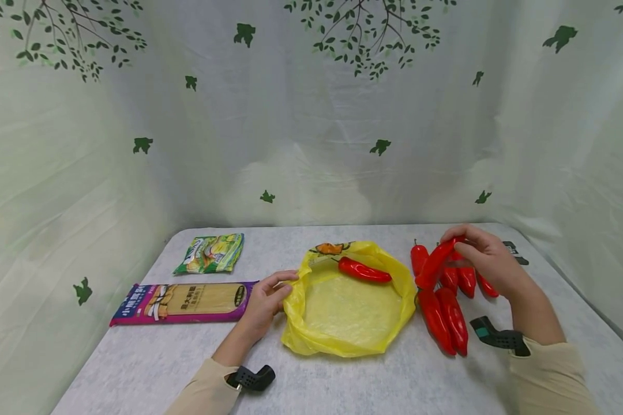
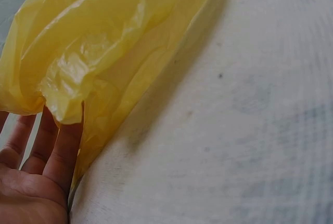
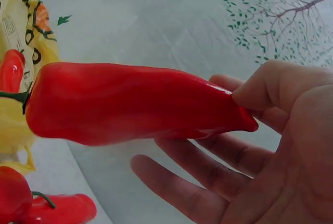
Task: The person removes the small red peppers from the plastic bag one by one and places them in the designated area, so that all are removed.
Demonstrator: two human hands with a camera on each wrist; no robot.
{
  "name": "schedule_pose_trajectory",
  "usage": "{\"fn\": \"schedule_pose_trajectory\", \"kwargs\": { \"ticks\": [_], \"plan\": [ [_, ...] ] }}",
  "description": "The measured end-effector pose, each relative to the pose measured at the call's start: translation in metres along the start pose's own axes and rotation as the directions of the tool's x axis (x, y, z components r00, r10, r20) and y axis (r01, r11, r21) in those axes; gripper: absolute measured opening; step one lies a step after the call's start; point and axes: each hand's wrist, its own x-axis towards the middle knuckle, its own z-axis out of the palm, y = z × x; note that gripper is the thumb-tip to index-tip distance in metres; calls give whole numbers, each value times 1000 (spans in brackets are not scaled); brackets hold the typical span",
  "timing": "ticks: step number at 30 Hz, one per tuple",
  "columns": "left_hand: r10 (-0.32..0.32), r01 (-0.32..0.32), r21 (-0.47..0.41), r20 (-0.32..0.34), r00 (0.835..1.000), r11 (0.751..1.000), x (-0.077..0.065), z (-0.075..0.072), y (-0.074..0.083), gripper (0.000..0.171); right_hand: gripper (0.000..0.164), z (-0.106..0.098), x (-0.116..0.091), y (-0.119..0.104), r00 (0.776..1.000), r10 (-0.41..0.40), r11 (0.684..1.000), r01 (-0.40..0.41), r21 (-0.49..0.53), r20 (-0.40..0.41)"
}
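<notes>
A yellow plastic bag [image 1: 350,346] stands with its mouth spread wide, and one red pepper [image 1: 364,271] lies inside it. My left hand [image 1: 265,302] holds the bag's left rim; in the left wrist view its fingers [image 2: 63,153] reach under the crumpled yellow edge, thumb hidden. My right hand [image 1: 490,259] pinches another red pepper [image 3: 130,104] by its pointed tip between thumb and fingers, green stem toward the bag. This pepper is raised above several red peppers [image 1: 438,320] lying on the table to the right of the bag.
A purple packet of noodles [image 1: 197,302] lies left of my left hand. Behind it is a green snack packet [image 1: 210,253]. A small black item [image 1: 515,252] sits at the table's back right, partly behind my right hand. A leaf-printed curtain [image 1: 311,144] surrounds the table [image 1: 332,392].
</notes>
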Motion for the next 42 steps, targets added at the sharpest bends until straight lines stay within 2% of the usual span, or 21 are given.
{"fn": "schedule_pose_trajectory", "kwargs": {
  "ticks": [6, 12, 23, 32, 42],
  "plan": [
    [2, -2, 4, 2, 1000, 1000, 0, 0, -1, 40, 23, -4, -1, 4, 999, 27, 998, -28, -57, -18],
    [1, -1, 9, 1, 1000, 1000, 1, 1, 0, 40, 25, -12, -2, 10, 994, 100, 983, -105, -148, -42],
    [5, -5, 8, 2, 1000, 1000, 1, 0, -1, 40, 29, -24, -5, 29, 977, 212, 955, -205, -215, 11],
    [4, -4, 10, 7, 1000, 1000, 0, 1, 0, 40, 29, -26, -8, 46, 932, 349, 917, -318, -243, 101],
    [-4, 4, 13, 5, 1000, 1000, 1, 0, -1, 40, 32, -21, -6, 61, 906, 396, 905, -356, -234, 149]
  ]
}}
